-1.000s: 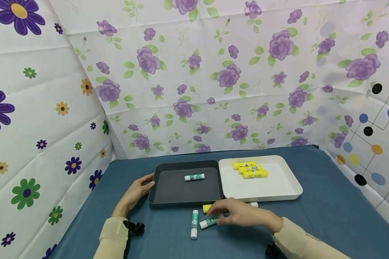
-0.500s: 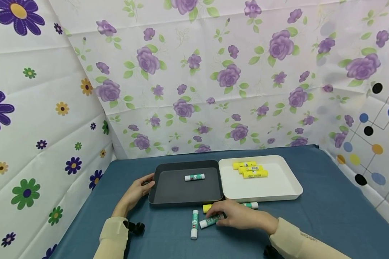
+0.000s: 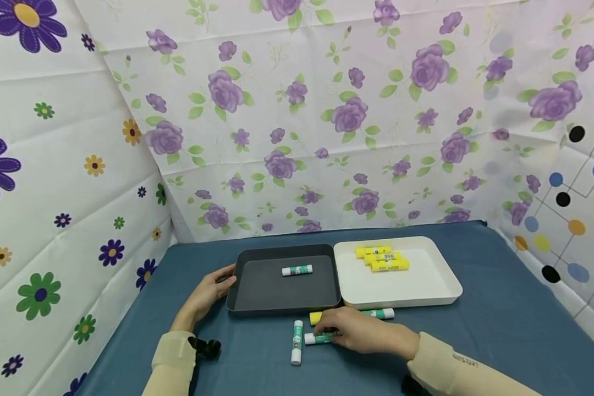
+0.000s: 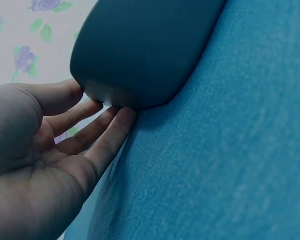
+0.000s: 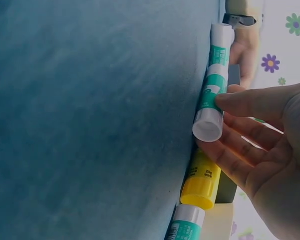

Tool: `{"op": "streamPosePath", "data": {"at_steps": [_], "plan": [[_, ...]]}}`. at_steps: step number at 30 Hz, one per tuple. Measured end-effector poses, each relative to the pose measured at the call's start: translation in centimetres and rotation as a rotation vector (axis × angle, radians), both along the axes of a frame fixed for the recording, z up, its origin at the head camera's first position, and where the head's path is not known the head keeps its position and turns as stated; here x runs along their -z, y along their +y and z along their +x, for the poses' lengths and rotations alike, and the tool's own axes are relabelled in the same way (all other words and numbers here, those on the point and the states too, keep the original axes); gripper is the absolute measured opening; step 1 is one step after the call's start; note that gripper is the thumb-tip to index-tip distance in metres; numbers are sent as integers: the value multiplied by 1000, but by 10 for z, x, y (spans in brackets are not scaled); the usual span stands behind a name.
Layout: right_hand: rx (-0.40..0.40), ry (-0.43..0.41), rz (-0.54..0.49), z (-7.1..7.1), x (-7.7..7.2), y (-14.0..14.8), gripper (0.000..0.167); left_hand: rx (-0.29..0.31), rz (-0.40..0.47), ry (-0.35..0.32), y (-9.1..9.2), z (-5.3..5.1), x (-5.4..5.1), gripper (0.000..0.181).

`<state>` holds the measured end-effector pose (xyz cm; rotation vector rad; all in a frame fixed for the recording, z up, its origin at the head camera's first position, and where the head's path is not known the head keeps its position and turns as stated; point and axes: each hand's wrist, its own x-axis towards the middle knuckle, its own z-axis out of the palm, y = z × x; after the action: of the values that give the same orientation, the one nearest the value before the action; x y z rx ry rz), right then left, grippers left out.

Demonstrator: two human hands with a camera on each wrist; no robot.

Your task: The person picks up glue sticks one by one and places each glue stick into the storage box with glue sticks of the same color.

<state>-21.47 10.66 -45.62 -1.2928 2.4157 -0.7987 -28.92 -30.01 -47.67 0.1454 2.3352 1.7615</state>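
Note:
My right hand (image 3: 361,330) pinches a green-and-white glue stick (image 5: 212,92) between thumb and fingers, low over the blue cloth. Another green-and-white glue stick (image 3: 297,342) lies just left of it, pointing toward me. Behind the right hand are a yellow glue stick (image 5: 202,180), partly hidden in the head view, and a further green one (image 3: 383,313). My left hand (image 3: 205,297) touches the left edge of the dark grey tray (image 4: 140,55) with fairly straight fingers. One green glue stick (image 3: 297,270) lies in that tray.
Against the dark tray's right side stands a white tray (image 3: 425,286) with several yellow glue sticks (image 3: 389,265) in its back left part. Blue cloth (image 3: 247,357) covers the table. Flower-patterned sheets (image 3: 317,132) hang behind and at the sides.
My right hand has come down onto the green glue stick and now pinches it; the stick has turned from slanted to nearly level across the view. The left hand stays at the dark tray.

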Motion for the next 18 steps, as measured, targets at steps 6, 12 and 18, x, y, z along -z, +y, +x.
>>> {"op": "streamPosePath", "data": {"at_steps": [6,12,18], "plan": [[-1,7,14,0,-2,-1,38,1,-9,8,-1,0,0,58],[5,-1,17,0,-2,-1,38,10,-17,7,0,0,-2,59],[20,-6,21,0,-2,0,38,17,-9,9,0,2,-4,60]]}}
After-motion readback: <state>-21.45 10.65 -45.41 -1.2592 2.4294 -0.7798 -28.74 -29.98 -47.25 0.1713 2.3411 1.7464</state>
